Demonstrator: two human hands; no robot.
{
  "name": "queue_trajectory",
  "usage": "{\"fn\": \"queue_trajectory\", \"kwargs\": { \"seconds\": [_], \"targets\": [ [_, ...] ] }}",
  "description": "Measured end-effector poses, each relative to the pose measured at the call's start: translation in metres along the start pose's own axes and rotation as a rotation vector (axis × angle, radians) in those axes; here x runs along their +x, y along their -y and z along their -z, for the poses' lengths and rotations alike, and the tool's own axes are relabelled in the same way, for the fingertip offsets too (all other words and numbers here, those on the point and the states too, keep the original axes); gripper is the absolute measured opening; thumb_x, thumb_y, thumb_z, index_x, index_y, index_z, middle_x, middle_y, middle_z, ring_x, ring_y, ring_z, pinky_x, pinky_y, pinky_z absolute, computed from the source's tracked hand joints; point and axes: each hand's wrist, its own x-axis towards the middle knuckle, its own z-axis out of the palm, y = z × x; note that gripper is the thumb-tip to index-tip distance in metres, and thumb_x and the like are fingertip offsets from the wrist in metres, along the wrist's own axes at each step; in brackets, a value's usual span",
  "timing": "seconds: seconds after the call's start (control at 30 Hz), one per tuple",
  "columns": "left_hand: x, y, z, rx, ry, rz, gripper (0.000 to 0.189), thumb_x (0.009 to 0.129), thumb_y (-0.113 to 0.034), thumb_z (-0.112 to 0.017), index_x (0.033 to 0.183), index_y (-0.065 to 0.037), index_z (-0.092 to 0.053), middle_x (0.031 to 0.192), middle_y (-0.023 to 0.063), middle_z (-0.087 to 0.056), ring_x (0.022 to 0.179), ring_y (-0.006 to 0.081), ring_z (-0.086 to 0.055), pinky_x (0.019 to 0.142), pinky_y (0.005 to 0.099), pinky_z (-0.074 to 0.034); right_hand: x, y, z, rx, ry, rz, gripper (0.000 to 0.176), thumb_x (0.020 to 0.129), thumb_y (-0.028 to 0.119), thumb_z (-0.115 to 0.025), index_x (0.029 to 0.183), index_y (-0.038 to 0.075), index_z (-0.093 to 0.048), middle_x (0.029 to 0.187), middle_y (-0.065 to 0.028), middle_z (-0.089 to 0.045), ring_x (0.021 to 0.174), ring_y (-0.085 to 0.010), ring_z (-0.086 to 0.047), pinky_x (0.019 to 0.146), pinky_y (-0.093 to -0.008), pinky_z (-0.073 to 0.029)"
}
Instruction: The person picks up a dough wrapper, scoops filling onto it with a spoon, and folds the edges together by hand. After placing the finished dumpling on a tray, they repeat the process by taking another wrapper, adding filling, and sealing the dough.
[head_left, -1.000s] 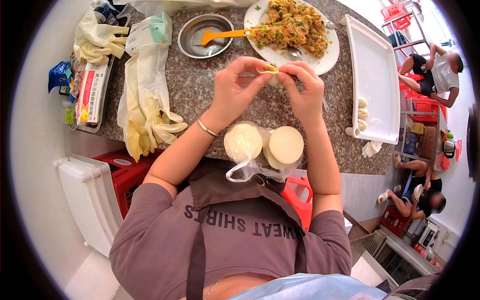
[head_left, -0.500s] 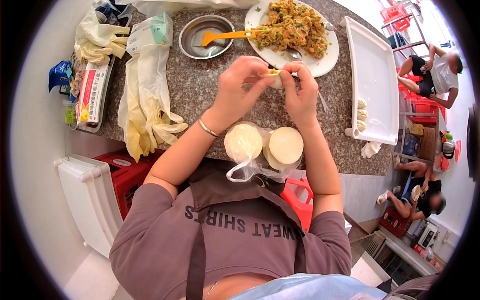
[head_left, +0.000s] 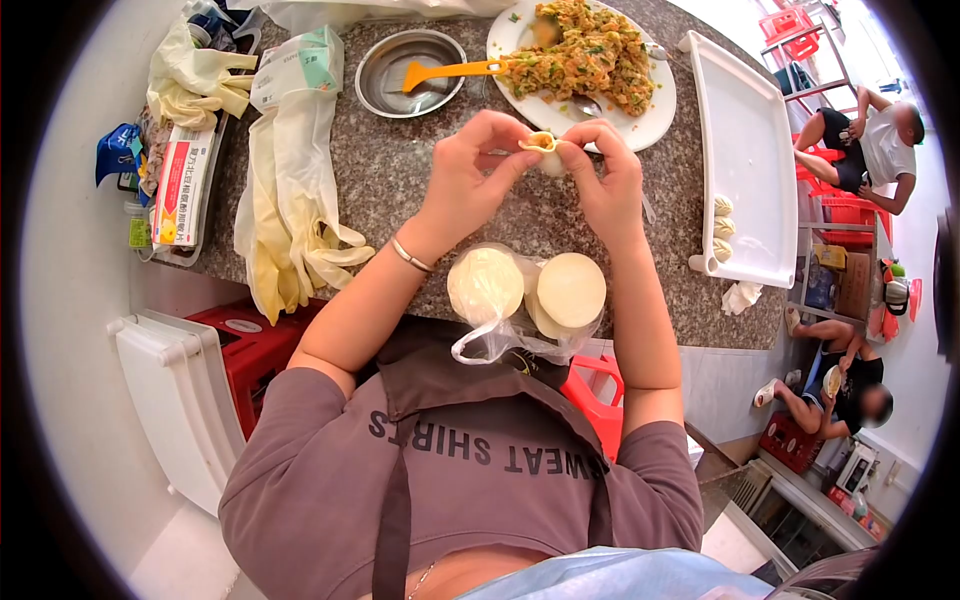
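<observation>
A small round dumpling (head_left: 548,155) with some filling showing at its top is held between my two hands. My left hand (head_left: 480,165) pinches its left edge, and my right hand (head_left: 603,172) pinches the right edge. Beyond them, a white plate (head_left: 655,125) bears a heap of orange-green filling (head_left: 585,60) with a spoon in it. Two stacks of round wrappers, the left stack (head_left: 486,284) and the right stack (head_left: 572,290), lie in clear plastic between my forearms. Several pleated dumplings (head_left: 723,228) sit at the near left of a white tray (head_left: 745,150).
A metal bowl (head_left: 411,72) with an orange-handled brush (head_left: 450,71) stands at the back. Pale gloves (head_left: 290,210), a glove box (head_left: 298,70) and a container of packages (head_left: 185,190) are on the left. Crumpled tissue (head_left: 741,297) lies near the tray. Two people sit at the far right.
The dumpling's top now shows wider, with more filling visible. My fingers have shifted slightly around its rim, and my left hand has moved a little to the left.
</observation>
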Motion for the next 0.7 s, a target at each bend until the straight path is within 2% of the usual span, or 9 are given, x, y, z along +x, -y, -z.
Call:
{"fn": "queue_trajectory", "kwargs": {
  "seconds": [0.03, 0.1, 0.33, 0.4, 0.43, 0.63, 0.7],
  "targets": [
    [0.0002, -0.0004, -0.001, -0.001, -0.001, 0.001, 0.019, 0.088, 0.001, -0.067, 0.105, 0.001, -0.057, 0.109, 0.0095, -0.065, 0.098, 0.0145, -0.066, 0.084, 0.0271, -0.057, 0.0012, 0.001, 0.0019, -0.025, 0.052, 0.005, 0.008, 0.084, 0.006, -0.068, 0.088, 0.001, -0.063, 0.085, -0.0092, -0.063, 0.078, -0.0229, -0.061, 0.074, -0.0326, -0.048],
    [0.0012, -0.0007, -0.004, -0.013, -0.068, -0.086, 0.02, 0.086, -0.003, -0.07, 0.102, 0.0, -0.058, 0.097, 0.009, -0.07, 0.093, 0.016, -0.07, 0.078, 0.0304, -0.06, 0.0025, 0.0039, 0.0013, -0.043, 0.046, 0.019, 0.008, 0.083, 0.006, -0.069, 0.088, 0.001, -0.064, 0.085, -0.0089, -0.064, 0.078, -0.0229, -0.061, 0.075, -0.033, -0.048],
    [0.0004, 0.0, -0.0038, 0.043, -0.052, -0.08, 0.019, 0.086, -0.002, -0.07, 0.102, 0.0, -0.06, 0.095, 0.0089, -0.07, 0.092, 0.0158, -0.07, 0.079, 0.0306, -0.06, -0.0016, 0.0049, -0.0024, -0.132, -0.017, 0.019, 0.006, 0.082, 0.008, -0.07, 0.085, 0.003, -0.068, 0.087, -0.0082, -0.066, 0.082, -0.0255, -0.063, 0.081, -0.035, -0.046],
    [-0.0011, 0.0008, -0.0033, 0.093, -0.031, -0.047, 0.021, 0.088, 0.0, -0.068, 0.106, 0.0, -0.058, 0.105, 0.008, -0.067, 0.097, 0.0131, -0.067, 0.082, 0.0271, -0.058, -0.0023, 0.0039, -0.0041, -0.139, -0.031, 0.038, 0.006, 0.082, 0.009, -0.07, 0.085, 0.004, -0.068, 0.087, -0.0081, -0.066, 0.083, -0.0261, -0.063, 0.083, -0.0359, -0.046],
    [-0.0012, 0.0016, -0.0033, 0.094, -0.031, -0.047, 0.021, 0.088, 0.0, -0.068, 0.106, 0.0, -0.058, 0.105, 0.008, -0.067, 0.097, 0.0131, -0.067, 0.082, 0.0271, -0.058, -0.0026, 0.0035, -0.0045, -0.146, -0.042, 0.055, 0.005, 0.082, 0.009, -0.07, 0.084, 0.005, -0.068, 0.088, -0.008, -0.066, 0.085, -0.0267, -0.063, 0.085, -0.0368, -0.045],
    [-0.0021, -0.0034, -0.005, 0.114, -0.044, -0.056, 0.018, 0.087, -0.001, -0.07, 0.105, 0.0, -0.064, 0.104, 0.0074, -0.068, 0.094, 0.0132, -0.067, 0.078, 0.0266, -0.058, -0.0037, 0.0041, -0.0052, -0.257, -0.045, 0.12, 0.006, 0.084, 0.01, -0.069, 0.086, 0.006, -0.067, 0.089, -0.0084, -0.066, 0.088, -0.0289, -0.061, 0.087, -0.0392, -0.044],
    [-0.0016, -0.0047, -0.0076, 0.121, -0.085, -0.125, 0.013, 0.086, -0.001, -0.069, 0.099, 0.0, -0.068, 0.099, 0.0082, -0.069, 0.087, 0.0141, -0.069, 0.075, 0.0277, -0.059, -0.0044, 0.0047, -0.0075, -0.271, -0.052, 0.135, 0.006, 0.084, 0.01, -0.069, 0.087, 0.005, -0.066, 0.089, -0.0087, -0.066, 0.088, -0.0295, -0.061, 0.087, -0.0395, -0.044]
  ]
}}
